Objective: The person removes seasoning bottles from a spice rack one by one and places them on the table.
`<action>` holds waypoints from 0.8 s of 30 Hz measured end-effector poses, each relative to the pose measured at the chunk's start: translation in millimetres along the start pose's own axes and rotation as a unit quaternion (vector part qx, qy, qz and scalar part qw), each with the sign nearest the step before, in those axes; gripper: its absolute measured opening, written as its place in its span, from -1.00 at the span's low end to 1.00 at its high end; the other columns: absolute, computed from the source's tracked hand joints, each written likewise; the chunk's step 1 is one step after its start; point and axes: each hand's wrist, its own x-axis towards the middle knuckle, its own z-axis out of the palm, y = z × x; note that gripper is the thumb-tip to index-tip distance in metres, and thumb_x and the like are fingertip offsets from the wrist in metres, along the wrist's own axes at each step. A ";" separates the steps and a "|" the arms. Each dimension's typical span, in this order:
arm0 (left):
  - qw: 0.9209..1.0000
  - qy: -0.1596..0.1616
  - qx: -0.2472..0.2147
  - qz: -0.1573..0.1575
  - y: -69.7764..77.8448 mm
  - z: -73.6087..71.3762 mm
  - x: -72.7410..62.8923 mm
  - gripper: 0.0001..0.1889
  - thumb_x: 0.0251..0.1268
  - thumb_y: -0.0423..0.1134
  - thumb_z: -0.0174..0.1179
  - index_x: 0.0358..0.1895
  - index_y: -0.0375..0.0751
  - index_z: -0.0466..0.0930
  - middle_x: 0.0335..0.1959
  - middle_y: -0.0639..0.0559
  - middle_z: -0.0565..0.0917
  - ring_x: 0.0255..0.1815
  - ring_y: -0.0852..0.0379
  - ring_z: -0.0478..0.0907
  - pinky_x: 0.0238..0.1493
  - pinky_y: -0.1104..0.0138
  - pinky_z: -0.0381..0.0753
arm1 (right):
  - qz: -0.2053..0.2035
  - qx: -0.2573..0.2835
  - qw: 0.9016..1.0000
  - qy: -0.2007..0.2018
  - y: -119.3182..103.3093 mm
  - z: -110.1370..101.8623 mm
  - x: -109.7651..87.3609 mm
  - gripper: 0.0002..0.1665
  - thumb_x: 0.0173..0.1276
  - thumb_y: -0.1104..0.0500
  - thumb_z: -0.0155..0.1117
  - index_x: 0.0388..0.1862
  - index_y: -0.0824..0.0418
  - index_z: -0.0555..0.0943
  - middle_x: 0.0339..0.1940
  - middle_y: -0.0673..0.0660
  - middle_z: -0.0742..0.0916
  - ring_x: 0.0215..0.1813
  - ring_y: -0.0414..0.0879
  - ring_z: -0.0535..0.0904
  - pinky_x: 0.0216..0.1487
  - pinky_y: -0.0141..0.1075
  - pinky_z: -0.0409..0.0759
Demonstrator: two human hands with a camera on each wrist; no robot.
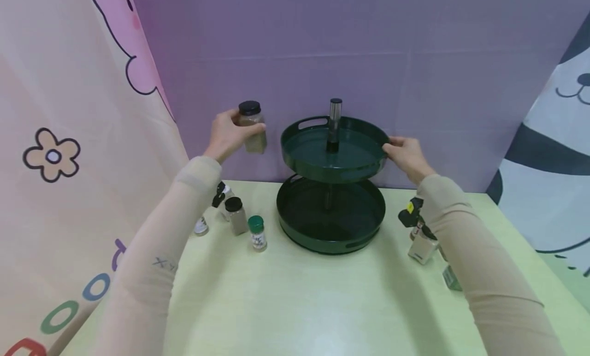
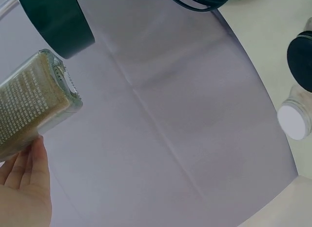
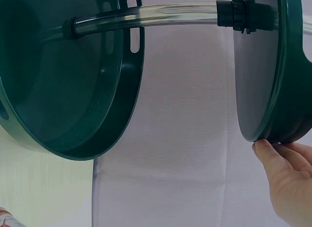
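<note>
In the head view my left hand (image 1: 227, 134) holds a square clear spice jar (image 1: 255, 142) with a black lid, raised above the table to the left of a dark green two-tier round tray. Tan powder and printed lettering show on that jar (image 2: 30, 101) in the left wrist view, with fingers of the left hand (image 2: 28, 180) against it. My right hand (image 1: 407, 155) grips the right edge of the upper tier (image 1: 329, 175). From the right wrist, the right hand's (image 3: 288, 176) thumb and fingers are at the edge of this tier (image 3: 292, 100).
The lower tier (image 1: 318, 243) stands on the pale table (image 1: 286, 305). Left of it are a green-capped jar (image 1: 258, 238), a black-lidded jar (image 1: 237, 222) and other small containers. A beige container (image 1: 422, 247) and a green box (image 1: 451, 278) are partly under the right forearm. Purple cloth (image 1: 276, 38) hangs behind.
</note>
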 end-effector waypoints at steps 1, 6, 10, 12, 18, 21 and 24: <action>1.000 0.001 0.000 0.001 -2.3 -2.0 -1.6 -0.37 -0.07 0.15 0.32 0.06 -0.14 0.47 0.00 -0.03 0.58 -0.02 0.10 0.48 0.03 0.25 0.49 | 0.001 0.000 1.000 0.000 -0.3 0.3 -0.1 -0.39 0.36 0.22 -0.13 0.36 0.40 0.15 0.34 0.36 0.33 0.31 0.11 0.32 0.31 -0.12 0.31; 1.000 0.004 0.007 0.007 -14.7 -11.2 -10.3 -0.39 -0.04 0.11 0.32 0.04 -0.21 0.48 -0.03 -0.10 0.59 -0.04 0.04 0.49 0.03 0.21 0.47 | 0.004 0.003 1.000 -0.005 -1.0 1.1 -0.2 -0.39 0.37 0.20 -0.12 0.37 0.38 0.14 0.35 0.35 0.32 0.32 0.10 0.31 0.31 -0.12 0.30; 1.000 -0.006 0.018 0.006 -24.1 -16.8 -16.9 -0.38 -0.03 0.11 0.31 0.05 -0.24 0.47 -0.04 -0.14 0.58 -0.05 0.01 0.48 0.02 0.18 0.46 | 0.002 0.004 1.000 -0.004 -0.4 0.6 -0.2 -0.39 0.37 0.21 -0.13 0.37 0.40 0.14 0.35 0.36 0.32 0.32 0.10 0.30 0.31 -0.12 0.30; 1.000 -0.014 0.018 -0.001 -28.6 -18.6 -19.9 -0.37 -0.03 0.11 0.31 0.06 -0.23 0.46 -0.04 -0.13 0.57 -0.04 0.01 0.47 0.02 0.17 0.46 | 0.000 0.004 1.000 -0.002 0.3 0.1 -0.2 -0.39 0.37 0.21 -0.13 0.36 0.41 0.14 0.34 0.36 0.32 0.32 0.11 0.30 0.31 -0.12 0.30; 0.999 -0.034 0.018 -0.033 -39.7 -22.9 -30.4 -0.36 -0.04 0.12 0.32 0.07 -0.20 0.44 -0.02 -0.12 0.56 -0.01 0.01 0.46 0.07 0.14 0.43 | 0.001 0.003 1.000 0.000 1.9 -0.3 0.8 -0.40 0.37 0.21 -0.12 0.35 0.41 0.16 0.33 0.36 0.34 0.30 0.10 0.32 0.31 -0.12 0.31; 0.998 -0.044 0.022 -0.040 -44.6 -24.5 -36.2 -0.35 -0.05 0.13 0.32 0.08 -0.20 0.43 -0.01 -0.12 0.55 0.00 0.00 0.45 0.08 0.13 0.43 | 0.003 0.006 1.000 0.003 2.0 -0.1 1.0 -0.41 0.37 0.21 -0.12 0.35 0.41 0.18 0.33 0.36 0.35 0.30 0.10 0.32 0.31 -0.13 0.31; 0.997 -0.055 0.017 -0.045 -49.9 -26.2 -42.0 -0.35 -0.04 0.12 0.32 0.07 -0.20 0.41 -0.01 -0.12 0.54 0.00 -0.01 0.45 0.08 0.13 0.45 | 0.001 0.009 1.000 0.002 2.0 0.1 1.3 -0.41 0.36 0.21 -0.12 0.34 0.42 0.19 0.33 0.36 0.35 0.30 0.09 0.31 0.31 -0.14 0.31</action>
